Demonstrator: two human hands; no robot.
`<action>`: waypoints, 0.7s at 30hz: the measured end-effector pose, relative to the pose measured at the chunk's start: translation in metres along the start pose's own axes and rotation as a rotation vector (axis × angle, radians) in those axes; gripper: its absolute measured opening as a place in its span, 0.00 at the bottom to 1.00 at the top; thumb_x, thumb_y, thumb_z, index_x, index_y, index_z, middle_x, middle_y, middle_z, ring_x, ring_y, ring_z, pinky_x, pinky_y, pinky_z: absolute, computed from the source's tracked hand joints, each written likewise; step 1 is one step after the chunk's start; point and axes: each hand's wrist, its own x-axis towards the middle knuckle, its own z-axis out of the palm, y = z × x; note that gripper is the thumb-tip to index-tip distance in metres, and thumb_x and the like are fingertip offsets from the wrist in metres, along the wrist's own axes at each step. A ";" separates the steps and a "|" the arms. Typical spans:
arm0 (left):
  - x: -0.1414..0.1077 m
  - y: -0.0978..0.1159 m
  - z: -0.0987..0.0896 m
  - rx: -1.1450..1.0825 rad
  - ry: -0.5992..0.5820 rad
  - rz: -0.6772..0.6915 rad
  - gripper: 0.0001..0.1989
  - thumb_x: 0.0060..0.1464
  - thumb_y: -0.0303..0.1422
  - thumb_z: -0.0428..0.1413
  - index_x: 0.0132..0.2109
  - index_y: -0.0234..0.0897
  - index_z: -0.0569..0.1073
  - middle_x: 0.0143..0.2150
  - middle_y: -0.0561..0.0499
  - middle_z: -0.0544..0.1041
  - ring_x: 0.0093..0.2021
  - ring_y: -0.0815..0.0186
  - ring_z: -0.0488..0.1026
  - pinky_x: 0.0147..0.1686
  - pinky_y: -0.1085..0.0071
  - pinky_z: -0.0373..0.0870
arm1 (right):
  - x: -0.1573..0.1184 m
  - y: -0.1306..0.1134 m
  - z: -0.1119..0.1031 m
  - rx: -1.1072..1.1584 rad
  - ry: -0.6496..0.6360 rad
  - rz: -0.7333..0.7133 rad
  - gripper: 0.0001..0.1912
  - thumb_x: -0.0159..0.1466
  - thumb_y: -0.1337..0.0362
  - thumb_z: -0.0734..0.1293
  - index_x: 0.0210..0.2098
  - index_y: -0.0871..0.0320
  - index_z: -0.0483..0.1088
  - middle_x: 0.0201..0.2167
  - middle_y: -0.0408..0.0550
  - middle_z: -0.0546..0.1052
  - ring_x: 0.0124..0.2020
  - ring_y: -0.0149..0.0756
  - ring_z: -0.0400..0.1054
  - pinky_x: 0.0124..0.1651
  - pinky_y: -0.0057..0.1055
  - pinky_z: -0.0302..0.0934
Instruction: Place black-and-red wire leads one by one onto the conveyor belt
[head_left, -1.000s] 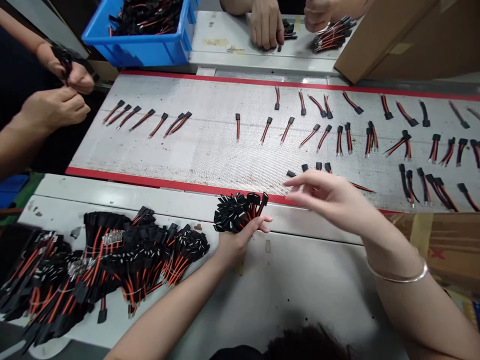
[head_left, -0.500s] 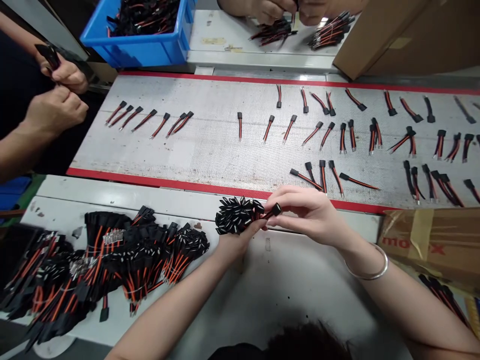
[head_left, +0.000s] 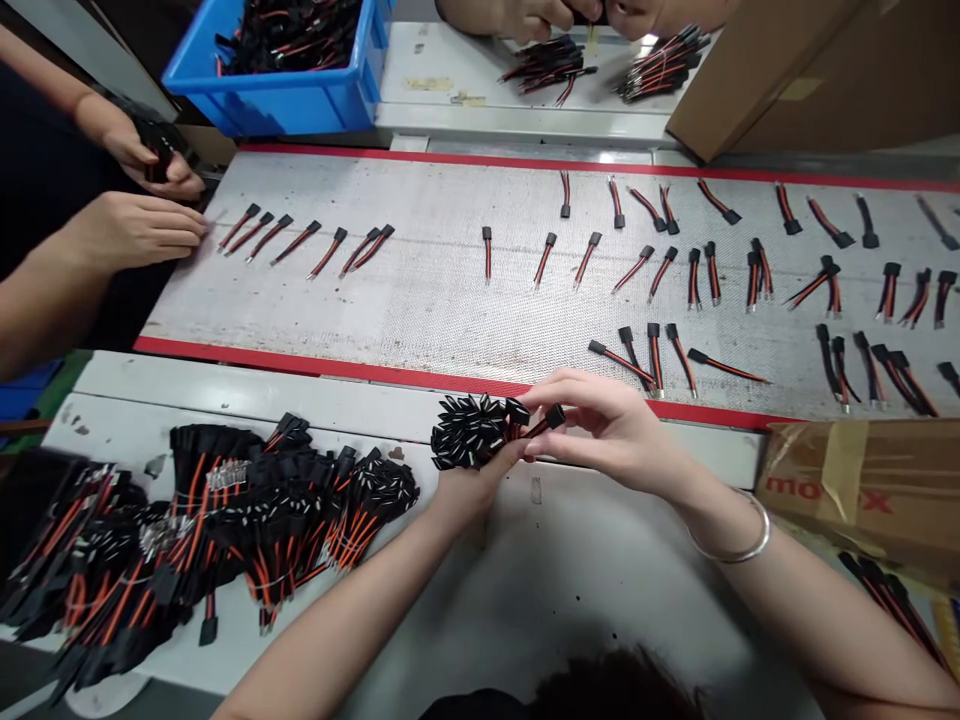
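your r hand [head_left: 611, 430] has fingers [head_left: 577, 392] pinched on one lead [head_left: 546, 424]; l hand [head_left: 469, 492] clamps wire bundle [head_left: 469, 432], lower part hidden in grip.

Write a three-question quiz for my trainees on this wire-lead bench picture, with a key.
1. True or false: the thin silver bangle is on the person's right wrist.
2. What does the right hand pinch at its fingertips?
3. On which side of the grey perforated conveyor belt with red edges is the blue plastic crate: near the person, or far?

Key: 1 true; 2 a single red-and-black wire lead with a black connector; 3 far.
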 end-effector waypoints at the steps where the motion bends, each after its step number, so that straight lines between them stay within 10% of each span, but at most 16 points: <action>1: 0.000 -0.005 -0.001 0.017 0.042 0.004 0.09 0.48 0.42 0.67 0.31 0.43 0.79 0.31 0.51 0.83 0.39 0.55 0.80 0.48 0.57 0.76 | 0.000 0.001 0.003 -0.042 0.029 -0.016 0.09 0.61 0.64 0.76 0.41 0.56 0.80 0.37 0.49 0.79 0.32 0.32 0.75 0.30 0.29 0.73; 8: -0.002 -0.013 0.000 -0.032 0.145 -0.035 0.10 0.44 0.38 0.70 0.32 0.43 0.79 0.31 0.52 0.83 0.37 0.57 0.81 0.43 0.60 0.79 | -0.005 0.005 0.021 -0.259 0.212 -0.183 0.02 0.65 0.67 0.73 0.35 0.56 0.80 0.31 0.48 0.80 0.28 0.32 0.72 0.27 0.29 0.70; 21: -0.001 0.012 0.001 -0.084 0.000 0.022 0.08 0.54 0.37 0.63 0.28 0.44 0.81 0.28 0.48 0.82 0.34 0.54 0.81 0.43 0.57 0.79 | -0.005 0.001 0.025 -0.136 0.293 0.033 0.05 0.64 0.66 0.71 0.31 0.57 0.78 0.30 0.48 0.77 0.28 0.32 0.72 0.26 0.30 0.72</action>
